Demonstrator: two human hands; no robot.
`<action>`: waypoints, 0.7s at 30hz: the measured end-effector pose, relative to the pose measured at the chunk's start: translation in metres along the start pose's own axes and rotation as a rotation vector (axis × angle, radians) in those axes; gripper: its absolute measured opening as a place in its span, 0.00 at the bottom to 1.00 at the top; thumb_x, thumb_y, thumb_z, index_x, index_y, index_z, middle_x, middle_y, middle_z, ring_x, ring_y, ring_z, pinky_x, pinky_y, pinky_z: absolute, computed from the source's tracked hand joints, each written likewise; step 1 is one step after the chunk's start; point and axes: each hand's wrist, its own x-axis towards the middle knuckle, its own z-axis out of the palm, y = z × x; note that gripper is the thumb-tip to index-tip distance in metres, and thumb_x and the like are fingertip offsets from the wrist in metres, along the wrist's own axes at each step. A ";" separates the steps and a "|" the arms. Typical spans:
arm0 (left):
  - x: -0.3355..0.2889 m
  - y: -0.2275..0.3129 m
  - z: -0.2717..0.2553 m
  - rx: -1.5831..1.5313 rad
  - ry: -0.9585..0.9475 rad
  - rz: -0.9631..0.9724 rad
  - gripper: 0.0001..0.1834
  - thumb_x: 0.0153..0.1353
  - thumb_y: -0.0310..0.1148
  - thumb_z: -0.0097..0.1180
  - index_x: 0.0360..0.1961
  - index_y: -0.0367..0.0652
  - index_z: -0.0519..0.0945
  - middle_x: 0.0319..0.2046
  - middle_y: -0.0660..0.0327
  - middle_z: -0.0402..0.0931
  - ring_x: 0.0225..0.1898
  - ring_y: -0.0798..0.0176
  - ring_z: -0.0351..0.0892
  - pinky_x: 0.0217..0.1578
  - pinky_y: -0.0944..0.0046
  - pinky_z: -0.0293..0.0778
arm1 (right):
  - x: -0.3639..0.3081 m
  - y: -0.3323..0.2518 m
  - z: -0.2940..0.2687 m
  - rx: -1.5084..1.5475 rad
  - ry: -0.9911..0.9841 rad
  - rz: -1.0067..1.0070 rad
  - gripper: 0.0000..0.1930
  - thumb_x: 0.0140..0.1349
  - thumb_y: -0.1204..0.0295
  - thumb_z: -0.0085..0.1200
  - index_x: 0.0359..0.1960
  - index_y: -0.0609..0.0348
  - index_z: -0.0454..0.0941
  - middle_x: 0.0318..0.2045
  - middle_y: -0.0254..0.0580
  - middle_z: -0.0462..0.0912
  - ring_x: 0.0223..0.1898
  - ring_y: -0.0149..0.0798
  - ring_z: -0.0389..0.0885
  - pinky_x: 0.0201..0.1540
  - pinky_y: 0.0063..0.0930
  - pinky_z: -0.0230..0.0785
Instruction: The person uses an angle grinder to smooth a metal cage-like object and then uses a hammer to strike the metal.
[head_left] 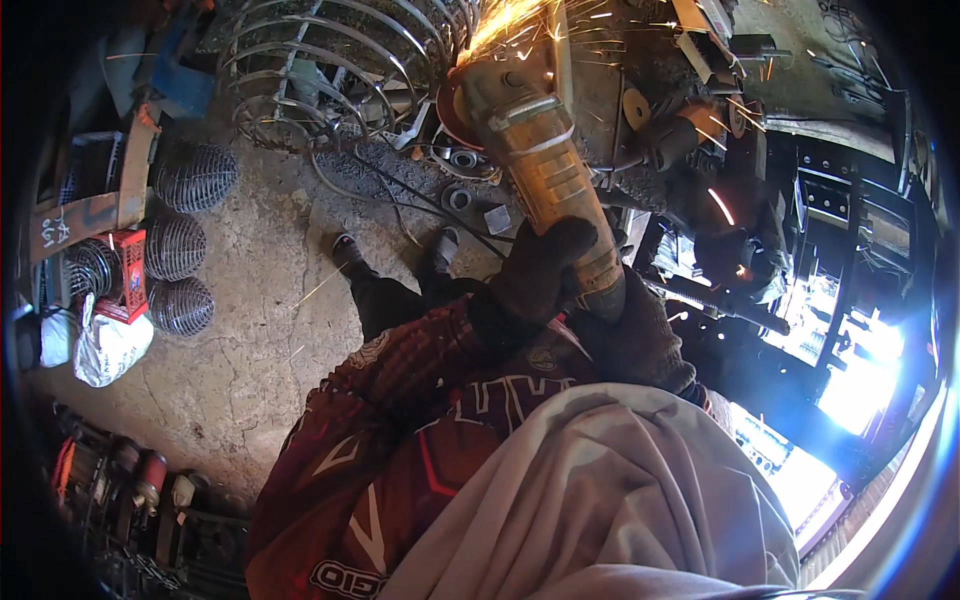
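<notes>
Head view: angle grinder ahead, disc beside wire cage, throwing sparks. Left hand wrapped around rear body, right hand clasping tail end. Looks heavy, rigid, likely to kick; best held by housing, clear of disc.

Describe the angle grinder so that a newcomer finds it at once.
Start at the large cage of metal rods at the top. To its right, the worn, yellow-brown angle grinder slants down into the gloved left hand. Unlike its neighbours, it has sparks spraying at its head.

Concrete floor: wire cages, ring, apparently metal block.
</notes>
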 end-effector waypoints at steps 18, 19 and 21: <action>-0.007 0.017 0.011 -0.042 0.027 -0.134 0.20 0.59 0.37 0.59 0.50 0.43 0.72 0.38 0.60 0.77 0.39 0.60 0.81 0.42 0.58 0.81 | -0.001 0.000 0.002 -0.001 0.002 0.009 0.24 0.60 0.72 0.60 0.57 0.62 0.71 0.41 0.41 0.82 0.41 0.35 0.83 0.46 0.33 0.77; -0.008 0.017 0.013 -0.034 0.044 -0.116 0.20 0.59 0.36 0.59 0.50 0.43 0.72 0.38 0.60 0.77 0.39 0.60 0.81 0.42 0.58 0.81 | -0.001 0.000 0.002 -0.001 0.008 0.011 0.24 0.60 0.72 0.60 0.57 0.62 0.71 0.41 0.41 0.82 0.41 0.35 0.83 0.46 0.33 0.77; -0.010 0.017 0.019 -0.018 0.079 -0.077 0.20 0.59 0.36 0.58 0.50 0.43 0.72 0.38 0.60 0.77 0.39 0.60 0.81 0.42 0.58 0.80 | -0.004 0.002 0.003 0.002 0.007 0.016 0.24 0.60 0.72 0.60 0.57 0.62 0.71 0.41 0.41 0.82 0.41 0.35 0.83 0.46 0.33 0.77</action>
